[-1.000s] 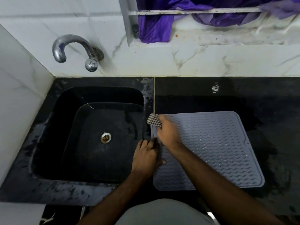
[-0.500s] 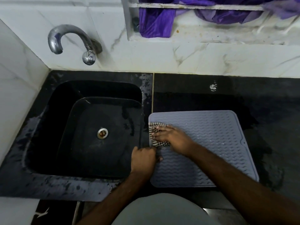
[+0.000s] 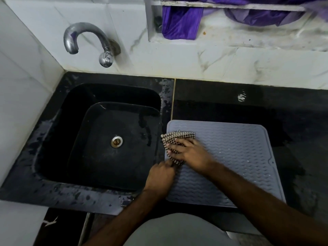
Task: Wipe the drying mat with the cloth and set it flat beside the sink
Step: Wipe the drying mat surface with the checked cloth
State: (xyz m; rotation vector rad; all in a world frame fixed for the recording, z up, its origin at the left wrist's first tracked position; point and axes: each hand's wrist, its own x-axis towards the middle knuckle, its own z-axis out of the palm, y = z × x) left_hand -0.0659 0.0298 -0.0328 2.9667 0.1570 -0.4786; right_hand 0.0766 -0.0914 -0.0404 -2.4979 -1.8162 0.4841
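Note:
A grey ribbed drying mat (image 3: pixel 236 157) lies flat on the black counter, right of the sink (image 3: pixel 113 137). A checked brown-and-white cloth (image 3: pixel 174 137) rests on the mat's left part. My right hand (image 3: pixel 190 151) presses on the cloth with fingers spread over it. My left hand (image 3: pixel 160 176) sits at the mat's left edge, its fingers closed on that edge just below the cloth. Part of the cloth is hidden under my right hand.
A chrome tap (image 3: pixel 88 39) curves out of the marble wall above the sink. The black counter (image 3: pixel 266 107) is wet and dark around the mat. A purple cloth (image 3: pixel 181 22) hangs in the window ledge behind. The counter's front edge runs just below the mat.
My right hand has drawn the cloth from the mat's far left corner down along the left edge, then spread it a little to the right. My left hand stays on the mat's edge.

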